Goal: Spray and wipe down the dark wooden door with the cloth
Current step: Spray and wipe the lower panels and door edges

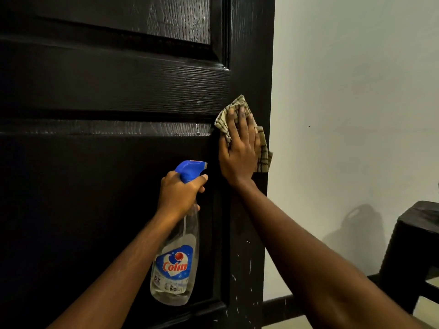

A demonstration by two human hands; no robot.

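The dark wooden door (107, 91) fills the left and middle of the view, with raised panels and wet streaks on its grain. My right hand (238, 150) lies flat with straight fingers on a beige checked cloth (262, 155), pressing it against the door's right stile near the edge. My left hand (179, 194) grips the neck of a clear spray bottle (174, 264) with a blue trigger head and a "Colin" label. The bottle hangs upright in front of the lower panel, its nozzle pointing right toward the door.
A pale wall (356, 103) stands right of the door's edge. A dark stool or small table (413, 252) sits at the lower right, with a black skirting board along the floor. White scuff marks dot the door's lower stile.
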